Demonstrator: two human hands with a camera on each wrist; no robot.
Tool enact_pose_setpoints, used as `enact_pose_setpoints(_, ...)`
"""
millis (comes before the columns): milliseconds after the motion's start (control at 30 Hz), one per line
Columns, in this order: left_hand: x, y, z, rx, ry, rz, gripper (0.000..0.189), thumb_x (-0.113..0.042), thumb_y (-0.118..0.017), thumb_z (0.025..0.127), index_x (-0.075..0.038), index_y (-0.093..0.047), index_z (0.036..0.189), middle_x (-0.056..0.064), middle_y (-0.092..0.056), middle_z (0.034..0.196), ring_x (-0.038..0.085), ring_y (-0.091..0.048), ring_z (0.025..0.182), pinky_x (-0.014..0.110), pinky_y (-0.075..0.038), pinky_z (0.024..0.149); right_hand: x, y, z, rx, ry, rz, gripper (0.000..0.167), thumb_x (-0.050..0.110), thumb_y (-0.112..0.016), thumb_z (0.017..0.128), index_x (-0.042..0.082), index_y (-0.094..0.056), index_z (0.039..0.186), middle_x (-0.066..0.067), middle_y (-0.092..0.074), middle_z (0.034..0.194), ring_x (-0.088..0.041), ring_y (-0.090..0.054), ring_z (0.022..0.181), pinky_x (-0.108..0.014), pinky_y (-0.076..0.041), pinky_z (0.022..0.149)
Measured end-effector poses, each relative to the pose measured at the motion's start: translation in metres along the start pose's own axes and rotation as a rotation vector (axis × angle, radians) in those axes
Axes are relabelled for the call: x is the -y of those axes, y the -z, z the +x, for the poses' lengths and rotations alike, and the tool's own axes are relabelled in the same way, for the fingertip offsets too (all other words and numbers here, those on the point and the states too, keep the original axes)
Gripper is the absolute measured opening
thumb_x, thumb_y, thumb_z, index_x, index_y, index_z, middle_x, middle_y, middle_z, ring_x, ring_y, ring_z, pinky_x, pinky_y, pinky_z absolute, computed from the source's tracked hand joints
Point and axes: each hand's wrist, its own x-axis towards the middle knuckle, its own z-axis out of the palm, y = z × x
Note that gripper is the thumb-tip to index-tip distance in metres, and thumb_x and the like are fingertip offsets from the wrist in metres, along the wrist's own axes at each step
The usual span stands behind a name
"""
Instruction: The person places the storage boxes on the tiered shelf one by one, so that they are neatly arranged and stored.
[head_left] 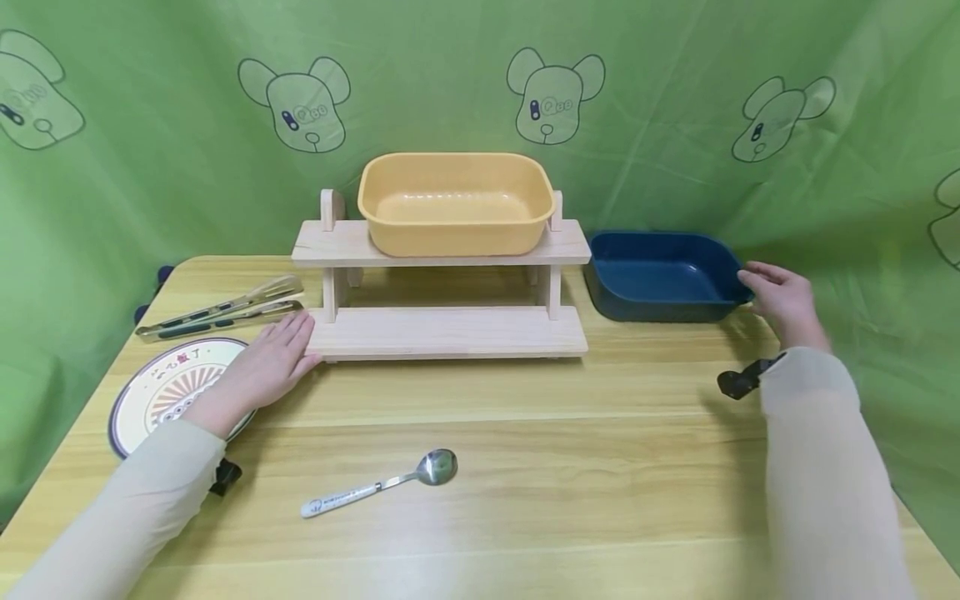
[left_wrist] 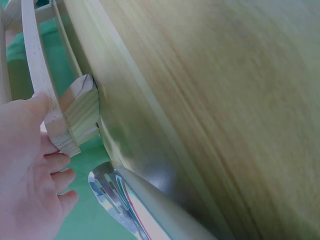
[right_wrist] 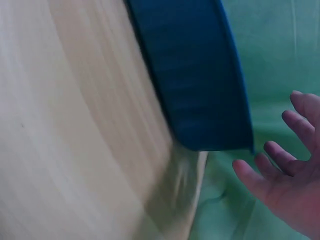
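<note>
A two-tier wooden shelf (head_left: 442, 331) stands at the back middle of the table, with a yellow bin (head_left: 453, 237) on its upper board. My left hand (head_left: 273, 362) grips the left end of the lower board; in the left wrist view the hand (left_wrist: 30, 170) has its thumb on one side and fingertips on the other. To the right of the shelf sits a dark blue bin (head_left: 660, 308). Beside its right end is my right hand (head_left: 783, 304). The right wrist view shows that hand (right_wrist: 290, 180) with fingers spread, a small gap from the blue bin (right_wrist: 200, 85).
Metal tongs (head_left: 217, 317) lie at the back left, beyond a patterned plate (head_left: 138, 417) partly under my left forearm. A spoon (head_left: 375, 487) lies on the front of the wooden table (head_left: 570, 483). A green curtain (head_left: 442, 75) hangs behind.
</note>
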Motion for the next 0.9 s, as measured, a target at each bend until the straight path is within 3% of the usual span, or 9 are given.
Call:
enact_pose_setpoints(100,0.0,0.0,0.0,-0.002,-0.002,0.0,0.06,-0.028,-0.039,0.1,0.015,-0.021,0.138,0.031,-0.018,0.144,0.043,-0.016,0.133,0.051,-0.013,0.108,-0.013,0.001,0.009,0.002,-0.026,0.075,0.067,0.046,-0.064,0.082,0.02,-0.043,0.14,0.008,-0.046,0.135,-0.001,-0.049,0.106,-0.018,-0.051,0.071)
enact_pose_setpoints(200,-0.001,0.001,0.001,-0.005,-0.005,-0.001,0.06,-0.027,-0.04,0.1,0.015,-0.022,0.138,0.031,-0.019,0.144,0.043,-0.016,0.132,0.052,-0.014,0.108,-0.023,0.002,0.014,0.007,-0.059,0.175,0.064,0.04,-0.067,0.082,0.021,-0.045,0.138,0.007,-0.046,0.135,-0.002,-0.046,0.113,-0.023,-0.052,0.077)
enact_pose_setpoints(267,-0.001,0.001,0.001,-0.006,-0.005,-0.001,0.06,-0.027,-0.04,0.099,0.015,-0.022,0.138,0.031,-0.019,0.144,0.043,-0.016,0.132,0.051,-0.014,0.108,-0.024,0.001,0.013,0.022,-0.083,0.196,0.068,0.039,-0.068,0.081,0.02,-0.041,0.141,0.004,-0.042,0.139,-0.002,-0.052,0.104,-0.023,-0.052,0.074)
enact_pose_setpoints(433,-0.001,0.001,0.001,-0.013,-0.005,0.002,0.06,-0.027,-0.041,0.099,0.015,-0.023,0.138,0.031,-0.02,0.144,0.043,-0.018,0.132,0.051,-0.015,0.108,-0.018,-0.003,0.004,0.105,-0.088,0.15,0.084,0.042,-0.062,0.084,0.012,-0.017,0.148,-0.007,-0.011,0.152,0.002,-0.059,0.074,-0.022,-0.053,0.072)
enact_pose_setpoints(600,-0.001,0.001,0.001,-0.025,-0.013,0.005,0.06,-0.027,-0.042,0.099,0.016,-0.024,0.137,0.031,-0.021,0.143,0.044,-0.02,0.131,0.052,-0.016,0.107,-0.019,-0.007,0.003,0.102,-0.092,0.195,0.081,0.035,-0.061,0.087,0.011,-0.014,0.148,-0.007,-0.009,0.153,0.002,-0.058,0.067,-0.023,-0.054,0.07)
enact_pose_setpoints(700,-0.001,0.0,0.0,-0.027,-0.015,0.004,0.06,-0.026,-0.043,0.098,0.016,-0.025,0.137,0.031,-0.022,0.143,0.044,-0.02,0.131,0.053,-0.016,0.107,-0.019,-0.009,0.003,0.109,-0.095,0.19,0.083,0.036,-0.062,0.086,0.011,-0.013,0.148,-0.008,-0.008,0.153,-0.004,-0.061,0.077,-0.024,-0.053,0.074)
enact_pose_setpoints(767,-0.001,0.0,0.001,-0.031,-0.018,0.006,0.06,-0.026,-0.043,0.098,0.016,-0.025,0.137,0.032,-0.022,0.142,0.044,-0.021,0.131,0.053,-0.017,0.107,-0.018,-0.01,0.003,0.115,-0.099,0.153,0.085,0.04,-0.061,0.085,0.011,-0.011,0.148,-0.01,-0.005,0.153,-0.011,-0.06,0.095,-0.025,-0.051,0.08)
enact_pose_setpoints(900,-0.002,0.001,0.001,-0.034,-0.022,0.01,0.06,-0.027,-0.044,0.098,0.016,-0.026,0.136,0.032,-0.023,0.142,0.044,-0.021,0.13,0.053,-0.018,0.106,-0.015,-0.012,0.005,0.134,-0.106,0.082,0.086,0.044,-0.055,0.087,0.009,-0.004,0.148,-0.015,0.006,0.151,-0.027,-0.034,0.127,-0.027,-0.044,0.091)
